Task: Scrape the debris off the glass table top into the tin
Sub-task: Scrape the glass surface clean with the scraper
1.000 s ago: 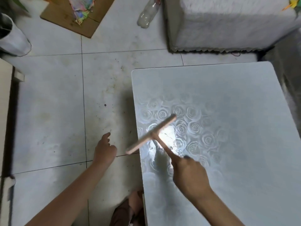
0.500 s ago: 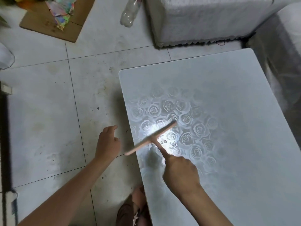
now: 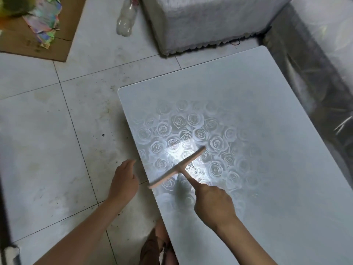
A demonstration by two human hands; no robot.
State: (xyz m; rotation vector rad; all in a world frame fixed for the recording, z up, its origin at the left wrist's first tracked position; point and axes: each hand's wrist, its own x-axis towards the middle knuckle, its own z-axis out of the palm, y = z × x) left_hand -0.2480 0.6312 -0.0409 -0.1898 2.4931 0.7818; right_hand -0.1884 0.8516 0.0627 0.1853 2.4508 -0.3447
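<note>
A glass table top (image 3: 257, 111) with a white rose pattern fills the right half of the view. My right hand (image 3: 213, 202) grips the handle of a pale pink T-shaped scraper (image 3: 177, 168), whose blade lies slanted on the glass near the left edge. Small dark bits of debris (image 3: 193, 167) lie just right of the blade, in a bright glare. My left hand (image 3: 124, 180) hovers over the floor beside the table's left edge, fingers relaxed and holding nothing. No tin is in view.
A grey tiled floor (image 3: 57, 140) with dirt specks lies left of the table. Cardboard (image 3: 63, 44) with crumpled colourful paper (image 3: 44, 23) is at top left, a plastic bottle (image 3: 127, 18) and a white covered block (image 3: 206, 20) at the top. My foot (image 3: 152, 247) is at the bottom.
The view has shifted, so the table sits further right in frame. My right hand has drawn the scraper a little along the glass. My left hand stays beside the table edge.
</note>
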